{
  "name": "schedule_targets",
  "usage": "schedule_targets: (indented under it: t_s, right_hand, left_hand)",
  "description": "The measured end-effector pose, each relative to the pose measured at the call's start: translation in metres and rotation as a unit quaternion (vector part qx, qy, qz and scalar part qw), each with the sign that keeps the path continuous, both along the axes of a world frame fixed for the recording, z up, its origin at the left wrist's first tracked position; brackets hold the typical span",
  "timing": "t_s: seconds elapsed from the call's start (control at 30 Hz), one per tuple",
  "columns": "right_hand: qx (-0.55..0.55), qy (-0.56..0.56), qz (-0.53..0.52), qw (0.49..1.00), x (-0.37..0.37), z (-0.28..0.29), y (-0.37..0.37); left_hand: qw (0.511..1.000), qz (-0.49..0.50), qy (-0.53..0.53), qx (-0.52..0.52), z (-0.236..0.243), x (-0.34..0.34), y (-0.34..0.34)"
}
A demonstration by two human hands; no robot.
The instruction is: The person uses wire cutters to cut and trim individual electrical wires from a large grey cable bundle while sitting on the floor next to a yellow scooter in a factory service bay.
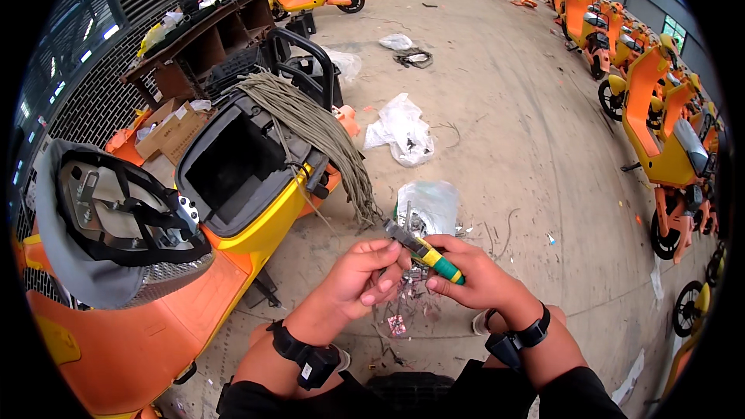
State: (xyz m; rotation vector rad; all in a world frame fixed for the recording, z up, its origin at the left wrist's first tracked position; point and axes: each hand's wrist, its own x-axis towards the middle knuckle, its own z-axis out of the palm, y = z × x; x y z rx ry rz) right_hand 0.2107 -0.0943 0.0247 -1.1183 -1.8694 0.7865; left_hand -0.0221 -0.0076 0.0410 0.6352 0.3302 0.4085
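The right hand (485,278) holds a tool (441,262) with a yellow and green handle; the left hand (358,273) is at its metal end. Beyond is a plastic bag (433,203). At left, grey-green cords (310,120) hang over a scooter (147,345).

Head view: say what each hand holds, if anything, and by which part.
Right hand: pliers, by the green-and-yellow handle. Left hand: cannot be told.

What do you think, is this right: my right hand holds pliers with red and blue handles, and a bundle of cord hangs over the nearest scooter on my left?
Not quite: in the head view, the pliers have green and yellow handles, not red and blue. Your right hand does hold them, and a bundle of cord hangs over the nearest scooter on your left.
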Motion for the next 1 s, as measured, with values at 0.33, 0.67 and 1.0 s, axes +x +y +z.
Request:
schedule_targets:
  t_s: [0.33,0.67,1.0]
  right_hand:
    - [-0.025,-0.035,-0.056,0.998,-0.002,-0.002,0.003]
    - [-0.111,-0.098,-0.132,0.98,-0.017,0.013,-0.002]
    - [-0.01,-0.029,-0.054,0.998,-0.006,0.001,0.001]
  left_hand:
    - [0.976,0.084,0.129,0.153,0.003,0.013,0.008]
    - [0.453,0.282,0.343,0.773,-0.013,0.016,0.006]
    - [0.961,0.075,0.181,0.196,0.027,0.001,0.006]
